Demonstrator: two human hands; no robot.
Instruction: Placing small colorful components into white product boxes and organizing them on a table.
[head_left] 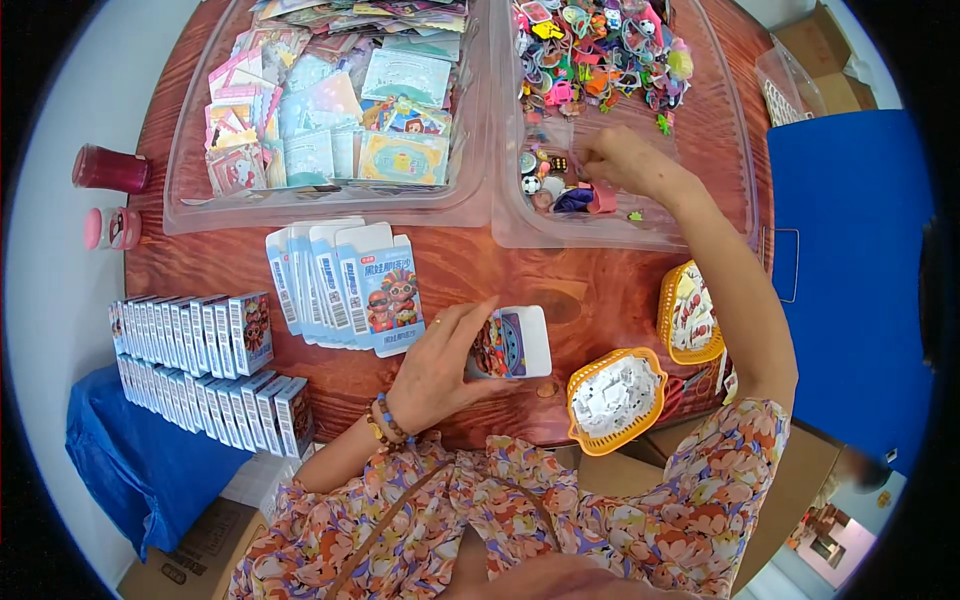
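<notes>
My left hand [432, 362], with a beaded bracelet at the wrist, grips a small printed box [511, 345] whose white flap stands out to the right. My right hand [625, 160] reaches down into the near part of a clear plastic bin [625, 238]. Its fingers are bent together, with the tips partly hidden, so what they hold cannot be made out. Close to them lie a pink piece [602, 198], a purple piece [574, 200] and a black-and-white ball [531, 185]. Farther back in that bin is a heap of small colourful trinkets [600, 60].
Flat blue cartons [345, 285] lie fanned out left of centre. Rows of filled-out boxes [205, 370] stand at the left edge. Another clear bin [330, 210] holds printed cards [405, 155]. Two yellow baskets [617, 400] with small white packets, red-handled scissors [685, 385] and a blue chair [850, 250] are right.
</notes>
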